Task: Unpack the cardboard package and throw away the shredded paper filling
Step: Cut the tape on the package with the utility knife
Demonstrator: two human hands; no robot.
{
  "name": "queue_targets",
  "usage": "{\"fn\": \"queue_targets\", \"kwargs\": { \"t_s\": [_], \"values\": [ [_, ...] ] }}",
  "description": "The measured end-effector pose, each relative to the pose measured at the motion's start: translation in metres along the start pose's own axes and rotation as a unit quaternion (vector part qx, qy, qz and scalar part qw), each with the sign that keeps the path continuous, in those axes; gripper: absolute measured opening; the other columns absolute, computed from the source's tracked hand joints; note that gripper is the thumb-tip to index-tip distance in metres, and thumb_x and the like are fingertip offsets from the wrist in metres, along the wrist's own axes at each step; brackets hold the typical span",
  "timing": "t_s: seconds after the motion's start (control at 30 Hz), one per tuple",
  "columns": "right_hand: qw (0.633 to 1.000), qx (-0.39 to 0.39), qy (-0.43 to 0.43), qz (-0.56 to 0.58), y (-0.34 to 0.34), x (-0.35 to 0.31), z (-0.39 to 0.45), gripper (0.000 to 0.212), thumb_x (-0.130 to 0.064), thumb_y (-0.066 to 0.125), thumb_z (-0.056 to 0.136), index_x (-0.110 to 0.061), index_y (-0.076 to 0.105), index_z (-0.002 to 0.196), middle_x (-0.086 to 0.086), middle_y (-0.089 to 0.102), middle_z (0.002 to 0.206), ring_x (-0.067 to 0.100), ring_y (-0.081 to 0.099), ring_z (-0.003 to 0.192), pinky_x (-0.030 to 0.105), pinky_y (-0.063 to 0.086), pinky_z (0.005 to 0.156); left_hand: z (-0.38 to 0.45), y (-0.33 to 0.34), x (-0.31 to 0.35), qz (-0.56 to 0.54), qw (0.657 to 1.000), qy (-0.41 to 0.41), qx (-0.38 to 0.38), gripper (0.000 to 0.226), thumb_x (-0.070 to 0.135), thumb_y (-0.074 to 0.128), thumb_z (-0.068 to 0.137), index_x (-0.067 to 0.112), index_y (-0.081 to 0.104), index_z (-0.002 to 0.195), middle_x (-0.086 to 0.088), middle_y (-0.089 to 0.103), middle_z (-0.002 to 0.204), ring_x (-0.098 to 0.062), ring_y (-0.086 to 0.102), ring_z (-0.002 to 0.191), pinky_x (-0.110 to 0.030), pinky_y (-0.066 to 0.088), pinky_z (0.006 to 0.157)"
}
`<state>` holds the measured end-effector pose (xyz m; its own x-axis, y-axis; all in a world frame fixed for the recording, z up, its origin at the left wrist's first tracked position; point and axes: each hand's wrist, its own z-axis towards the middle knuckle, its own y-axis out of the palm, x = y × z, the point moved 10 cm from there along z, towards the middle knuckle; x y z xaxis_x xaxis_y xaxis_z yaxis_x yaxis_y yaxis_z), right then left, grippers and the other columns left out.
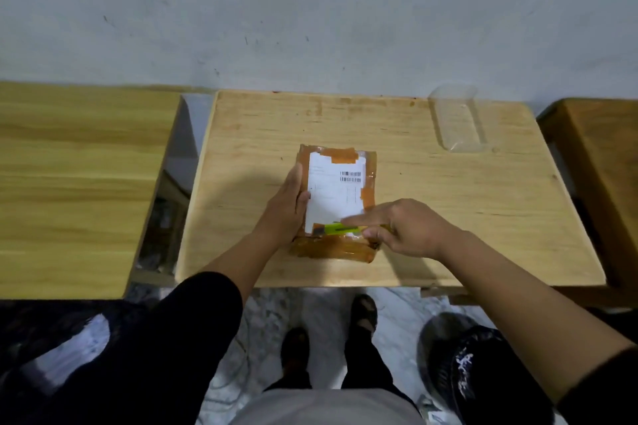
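A cardboard package (336, 188), wrapped in brown tape and bearing a white shipping label with barcodes, lies in the middle of the small wooden table (448, 217). My left hand (288, 207) grips the package's left edge, thumb on the label. A yellow-green utility knife (340, 228) lies across the near end of the label, and my right hand (402, 228) holds it with the index finger stretched along its top. The package is closed; no shredded paper shows.
A clear plastic container (457, 119) lies at the table's back right. A second wooden table (79, 183) stands to the left, a darker one (600, 162) to the right. A black bin bag (483, 376) sits on the floor at lower right, near my feet.
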<state>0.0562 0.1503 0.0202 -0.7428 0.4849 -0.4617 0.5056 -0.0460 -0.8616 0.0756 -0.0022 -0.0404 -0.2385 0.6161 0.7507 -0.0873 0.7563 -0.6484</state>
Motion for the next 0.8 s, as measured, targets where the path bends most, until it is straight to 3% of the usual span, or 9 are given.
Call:
{"fn": "queue_targets", "kwargs": {
  "t_s": [0.2,0.43,0.53,0.67,0.8],
  "values": [
    [0.999,-0.025,0.014,-0.044,-0.004,-0.01,0.002,0.035,-0.033,0.051,0.092,-0.05,0.049,0.123,-0.006,0.068,0.116,0.021,0.063,0.098,0.03,0.048,0.069,0.002,0.003,-0.003,-0.025,1.0,-0.003,-0.016,0.055,0.021,0.03,0.098,0.014,0.004,0.146,-0.007,0.012,0.157,-0.023,0.02,0.142,-0.041,0.024,0.115],
    [0.993,-0.021,-0.001,-0.114,-0.007,-0.018,0.001,0.036,-0.033,0.047,0.093,-0.051,0.047,0.124,-0.004,0.069,0.106,0.025,0.064,0.086,0.027,0.04,0.057,0.001,0.004,-0.003,-0.04,0.999,-0.008,-0.013,0.055,0.019,0.03,0.098,0.013,0.005,0.146,-0.008,0.01,0.157,-0.022,0.015,0.143,-0.038,0.018,0.118],
    [0.986,0.005,-0.029,-0.161,-0.007,-0.026,0.001,0.049,-0.016,0.051,0.087,-0.048,0.05,0.123,-0.001,0.069,0.09,0.03,0.062,0.066,0.023,0.028,0.047,0.001,0.005,-0.005,-0.042,0.999,-0.007,-0.017,0.054,0.02,0.029,0.098,0.013,0.005,0.146,-0.008,0.01,0.157,-0.021,0.013,0.144,-0.037,0.016,0.118],
    [0.978,0.037,-0.044,-0.202,-0.006,-0.027,-0.002,0.057,-0.006,0.061,0.078,-0.044,0.056,0.12,-0.004,0.064,0.073,0.025,0.055,0.046,0.024,0.028,0.041,0.002,0.005,-0.005,-0.042,0.999,-0.008,-0.018,0.055,0.02,0.03,0.098,0.013,0.004,0.146,-0.008,0.009,0.157,-0.02,0.011,0.144,-0.036,0.015,0.119],
    [0.986,0.028,-0.041,-0.161,-0.001,-0.022,-0.005,0.05,-0.01,0.059,0.084,-0.043,0.056,0.121,-0.005,0.067,0.081,0.029,0.058,0.051,0.024,0.031,0.043,0.001,0.005,-0.002,-0.028,0.999,-0.006,-0.02,0.055,0.019,0.029,0.099,0.011,0.003,0.146,-0.008,0.008,0.157,-0.019,0.01,0.144,-0.033,0.014,0.118]
  ]
}}
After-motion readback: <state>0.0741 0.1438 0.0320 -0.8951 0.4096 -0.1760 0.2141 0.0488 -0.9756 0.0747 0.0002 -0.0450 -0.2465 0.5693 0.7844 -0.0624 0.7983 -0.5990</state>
